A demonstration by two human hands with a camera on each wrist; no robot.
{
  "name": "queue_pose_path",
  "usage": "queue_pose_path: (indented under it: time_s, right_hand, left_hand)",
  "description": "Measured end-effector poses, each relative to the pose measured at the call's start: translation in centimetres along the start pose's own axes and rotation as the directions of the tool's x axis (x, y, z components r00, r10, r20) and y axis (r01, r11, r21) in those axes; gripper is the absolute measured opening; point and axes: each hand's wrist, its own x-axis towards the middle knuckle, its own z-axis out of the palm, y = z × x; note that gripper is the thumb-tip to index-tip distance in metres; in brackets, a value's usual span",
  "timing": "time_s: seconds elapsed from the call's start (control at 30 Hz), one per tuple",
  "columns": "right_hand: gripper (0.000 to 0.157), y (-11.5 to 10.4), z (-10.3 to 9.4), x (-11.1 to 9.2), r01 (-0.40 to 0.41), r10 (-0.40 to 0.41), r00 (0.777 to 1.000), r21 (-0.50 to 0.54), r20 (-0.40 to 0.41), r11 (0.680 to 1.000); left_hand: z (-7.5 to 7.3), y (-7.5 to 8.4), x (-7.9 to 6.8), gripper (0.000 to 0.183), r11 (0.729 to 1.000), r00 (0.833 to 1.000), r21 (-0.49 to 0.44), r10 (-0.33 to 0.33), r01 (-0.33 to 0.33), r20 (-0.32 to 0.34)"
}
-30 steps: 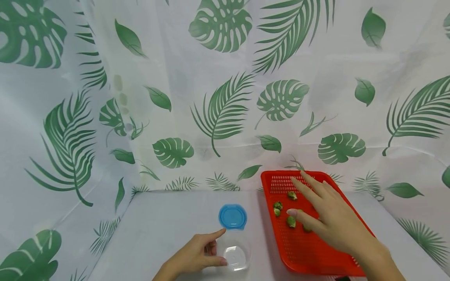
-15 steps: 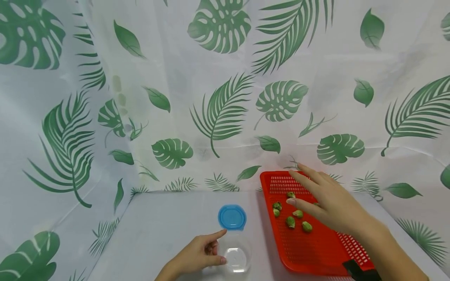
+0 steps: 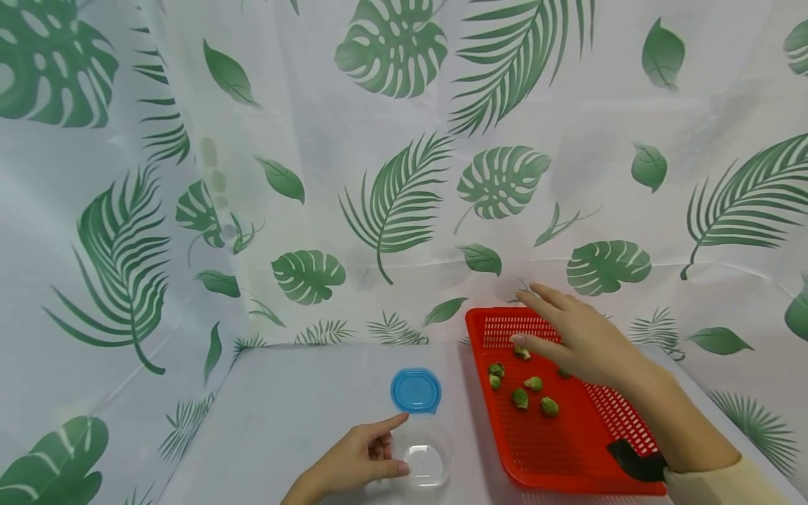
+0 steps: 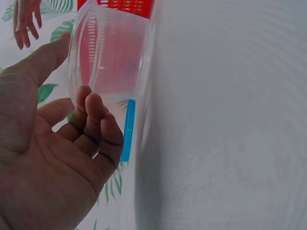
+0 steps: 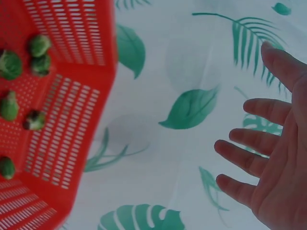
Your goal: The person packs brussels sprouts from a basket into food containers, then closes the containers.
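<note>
My left hand (image 3: 360,452) holds the side of a small clear plastic container (image 3: 426,459) on the table, thumb and index finger spread along its edge. In the left wrist view the thumb meets the container's rim, and the other fingers curl at its side. Just beyond lies a blue lid (image 3: 415,391). To the right, a red plastic basket (image 3: 536,452) holds several Brussels sprouts (image 3: 550,407). Above its far right part hovers my right hand (image 3: 583,337), fingers spread and holding nothing; the right wrist view shows the hand (image 5: 283,143) apart from the basket.
Behind the white table (image 3: 303,393) hangs a white sheet (image 3: 404,210) printed with green leaves, which also covers the left side. A black strap (image 3: 634,461) shows by the right forearm, over the basket's near right corner.
My right hand has risen and drawn toward the back of the basket, uncovering more sprouts. The left hand and the container have stayed in place.
</note>
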Motion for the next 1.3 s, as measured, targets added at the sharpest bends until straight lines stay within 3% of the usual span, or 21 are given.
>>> queue_pose_path:
  time_s: [0.33, 0.7, 1.03, 1.3]
  right_hand:
    - [0.081, 2.7, 2.6, 1.4, -0.055, 0.051, 0.997, 0.077, 0.051, 0.996]
    - [0.079, 6.2, 7.2, 3.4, -0.070, 0.034, 0.991, 0.275, 0.131, 0.959]
    - [0.077, 7.0, 8.7, 2.8, -0.141, 0.095, 0.981, 0.284, 0.172, 0.948]
    - [0.069, 6.9, 10.8, 3.0, -0.137, 0.075, 0.973, 0.285, 0.220, 0.949]
  left_hand:
    - [0.2, -0.3, 0.1, 0.078, 1.000, 1.000, 0.004, 0.005, -0.005, -0.013]
    - [0.3, -0.1, 0.2, 0.077, 0.999, 1.000, -0.035, -0.007, 0.006, -0.021]
    - [0.4, -0.2, 0.3, 0.077, 1.000, 1.000, -0.026, -0.001, 0.001, -0.024]
    - [0.4, -0.1, 0.3, 0.077, 1.000, 1.000, -0.027, 0.000, -0.001, -0.026]
